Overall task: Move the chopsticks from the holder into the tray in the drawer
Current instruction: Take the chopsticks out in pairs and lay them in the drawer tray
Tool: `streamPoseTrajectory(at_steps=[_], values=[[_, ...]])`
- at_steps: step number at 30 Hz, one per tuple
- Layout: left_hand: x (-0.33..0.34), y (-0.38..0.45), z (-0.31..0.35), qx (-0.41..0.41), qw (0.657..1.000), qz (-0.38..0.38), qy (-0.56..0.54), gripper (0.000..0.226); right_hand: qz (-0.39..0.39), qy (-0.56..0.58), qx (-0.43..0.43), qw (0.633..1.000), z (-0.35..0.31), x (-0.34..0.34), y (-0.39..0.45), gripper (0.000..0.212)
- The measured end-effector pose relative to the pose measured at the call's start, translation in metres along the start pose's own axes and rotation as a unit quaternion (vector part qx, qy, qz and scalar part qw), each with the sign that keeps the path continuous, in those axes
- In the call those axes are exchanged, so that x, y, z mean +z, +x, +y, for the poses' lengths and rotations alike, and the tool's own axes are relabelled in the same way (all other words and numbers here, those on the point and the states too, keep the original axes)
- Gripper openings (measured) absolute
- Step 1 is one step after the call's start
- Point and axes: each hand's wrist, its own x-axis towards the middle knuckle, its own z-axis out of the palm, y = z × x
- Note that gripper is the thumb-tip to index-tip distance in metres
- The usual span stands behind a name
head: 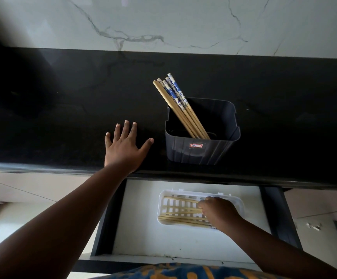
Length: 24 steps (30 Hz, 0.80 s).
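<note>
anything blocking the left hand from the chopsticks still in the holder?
Nothing visible. The left hand lies flat on the counter beside the holder; the chopsticks lean out of its open top.

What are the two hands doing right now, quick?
Left hand: open, flat on the counter.
Right hand: fingers curled on the chopsticks in the tray.

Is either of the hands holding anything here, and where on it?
The left hand lies flat on the countertop, holding nothing. The right hand is at the right ends of the chopsticks in the tray; an actual grip cannot be told.
</note>
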Motion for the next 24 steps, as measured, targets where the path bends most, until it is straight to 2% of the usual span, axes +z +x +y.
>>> streamPoseTrajectory(at_steps=[3,7,9,11,15,17,21,24], values=[[0.0,0.0,0.0,-0.001,1.0,0.004,0.0,0.086,0.046,0.023,0.043,0.998,-0.005,-0.006,-0.007,0.027],[0.001,0.0,0.0,0.0,1.0,0.004,0.002,0.087,0.06,0.054,0.072,0.994,-0.001,-0.023,-0.016,0.026],[0.001,0.001,0.0,-0.002,1.0,0.006,0.002,0.087,0.081,0.122,0.083,0.986,0.004,-0.038,-0.023,0.019],[0.001,0.001,0.0,-0.001,1.0,0.005,0.001,0.087,0.095,0.203,0.091,0.97,0.006,-0.06,-0.034,0.022],[0.001,0.001,0.0,0.003,1.0,0.001,0.003,0.087,0.02,0.23,0.053,0.972,-0.005,-0.115,-0.068,0.023],[0.002,0.001,0.0,0.003,1.0,-0.006,0.008,0.087,0.017,0.227,0.012,0.974,-0.018,-0.149,-0.087,0.027],[0.001,0.002,0.0,0.007,1.0,-0.02,0.019,0.089,0.098,0.34,-0.067,0.933,-0.048,-0.231,-0.116,0.022],[0.0,0.002,0.0,0.011,0.999,-0.035,0.03,0.087,0.233,0.392,-0.095,0.885,-0.055,-0.282,-0.114,0.01]])
